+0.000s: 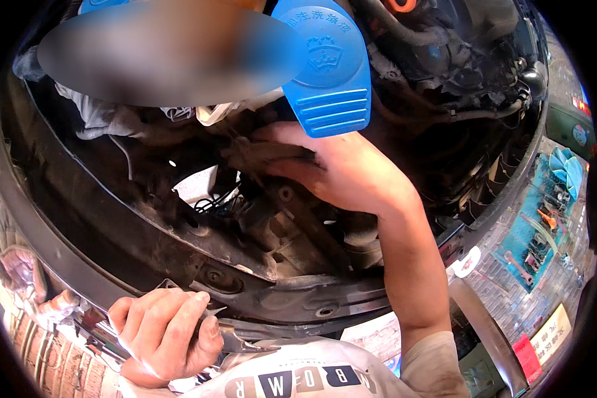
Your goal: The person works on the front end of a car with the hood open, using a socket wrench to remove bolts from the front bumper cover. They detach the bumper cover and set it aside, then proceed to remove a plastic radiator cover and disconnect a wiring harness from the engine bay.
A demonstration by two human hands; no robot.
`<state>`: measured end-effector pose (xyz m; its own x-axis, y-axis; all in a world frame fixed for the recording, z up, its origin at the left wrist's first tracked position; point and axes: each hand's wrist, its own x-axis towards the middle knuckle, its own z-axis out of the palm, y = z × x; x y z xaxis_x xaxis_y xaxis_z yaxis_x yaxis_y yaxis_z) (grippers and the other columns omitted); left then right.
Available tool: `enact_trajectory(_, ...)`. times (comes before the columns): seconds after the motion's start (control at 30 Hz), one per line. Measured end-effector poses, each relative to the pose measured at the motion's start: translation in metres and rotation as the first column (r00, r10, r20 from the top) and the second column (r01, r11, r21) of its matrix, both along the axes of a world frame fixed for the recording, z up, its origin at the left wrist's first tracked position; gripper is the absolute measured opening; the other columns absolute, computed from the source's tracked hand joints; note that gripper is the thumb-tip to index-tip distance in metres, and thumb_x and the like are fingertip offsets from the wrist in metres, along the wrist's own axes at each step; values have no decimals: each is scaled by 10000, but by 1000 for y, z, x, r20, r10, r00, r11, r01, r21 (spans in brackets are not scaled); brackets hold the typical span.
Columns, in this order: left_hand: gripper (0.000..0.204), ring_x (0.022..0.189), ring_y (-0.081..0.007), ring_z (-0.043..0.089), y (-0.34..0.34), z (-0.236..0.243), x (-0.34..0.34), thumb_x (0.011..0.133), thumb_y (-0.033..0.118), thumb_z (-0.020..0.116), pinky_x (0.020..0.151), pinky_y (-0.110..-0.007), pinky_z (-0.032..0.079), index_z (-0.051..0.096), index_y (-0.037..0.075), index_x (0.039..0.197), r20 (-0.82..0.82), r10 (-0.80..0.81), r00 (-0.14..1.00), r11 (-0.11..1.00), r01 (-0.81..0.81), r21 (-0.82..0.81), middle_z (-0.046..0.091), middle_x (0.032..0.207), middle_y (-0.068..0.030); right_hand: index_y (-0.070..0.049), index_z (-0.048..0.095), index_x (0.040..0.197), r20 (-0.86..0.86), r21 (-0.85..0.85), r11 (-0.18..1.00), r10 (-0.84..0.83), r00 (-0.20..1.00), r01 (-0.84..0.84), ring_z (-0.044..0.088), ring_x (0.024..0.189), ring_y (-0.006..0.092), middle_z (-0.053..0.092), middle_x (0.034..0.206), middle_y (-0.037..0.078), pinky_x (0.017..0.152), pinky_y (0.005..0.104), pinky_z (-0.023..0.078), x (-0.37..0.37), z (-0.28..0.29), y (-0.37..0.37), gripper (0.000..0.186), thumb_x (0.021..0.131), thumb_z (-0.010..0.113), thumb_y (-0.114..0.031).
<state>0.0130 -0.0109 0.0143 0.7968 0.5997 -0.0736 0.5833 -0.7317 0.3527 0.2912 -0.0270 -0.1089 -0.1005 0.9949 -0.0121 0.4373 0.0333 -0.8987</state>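
Note:
My left hand point(169, 328) has its fingers curled round the dark front edge point(245, 341) of a vehicle's engine bay, at the lower left. My right arm point(414, 265) reaches up into the bay, and my right hand point(312, 166) is among dark, dusty parts below a large blue plastic cap point(328, 73). A dark piece crosses that hand, and its fingertips are hidden. A bracket with a round hole point(285, 194) lies just below it. A gap with thin dark cables point(212, 202) shows to its left.
The upper middle is blurred. Hoses point(484, 109) and dark engine parts fill the upper right. The curved body rim point(53, 219) runs along the left. Outside at right, a turquoise mat point(517, 259) with tools and blue gloves point(564, 172) lies on paving, near a red card point(527, 355).

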Motion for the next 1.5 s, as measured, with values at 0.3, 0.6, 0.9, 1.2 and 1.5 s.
enact_trajectory(0.3,186,781,-242,620,-3,6,-1,868,224,606,785,-385,376,672,76,958,-74,-32,997,999,30,-37,655,889,-60,-69,633,1080,-59,117,989,-86,995,93,666,864,376,694,932,160,748,415,549,0,-8,1,244,849,711,-64)
enact_trajectory(0.6,185,751,-232,608,-1,5,-4,900,240,569,781,-402,363,654,82,943,-70,-52,996,998,50,-40,659,865,-54,-65,629,963,38,30,996,-86,996,85,663,761,371,670,845,156,651,421,557,2,2,0,165,808,638,-13)
enact_trajectory(0.9,161,753,-195,678,12,-1,5,864,207,660,776,-297,440,735,67,889,54,-73,996,997,74,-17,725,841,-50,-44,642,809,87,-101,994,-36,996,45,637,683,336,665,789,115,621,383,523,18,21,2,174,671,672,58)
enact_trajectory(1.2,178,733,-202,675,14,-1,1,871,214,664,744,-301,449,736,58,916,79,-98,992,995,99,-12,725,832,-51,-71,615,774,210,-18,999,-26,977,31,617,626,312,632,749,80,583,365,520,20,26,2,158,661,685,14)
enact_trajectory(1.5,166,783,-206,673,4,4,3,872,211,663,779,-325,440,736,73,928,2,-25,1000,998,25,-60,722,863,-51,-98,642,822,374,-79,995,-26,927,59,609,772,317,648,860,65,720,404,504,19,40,-1,228,633,755,-39)
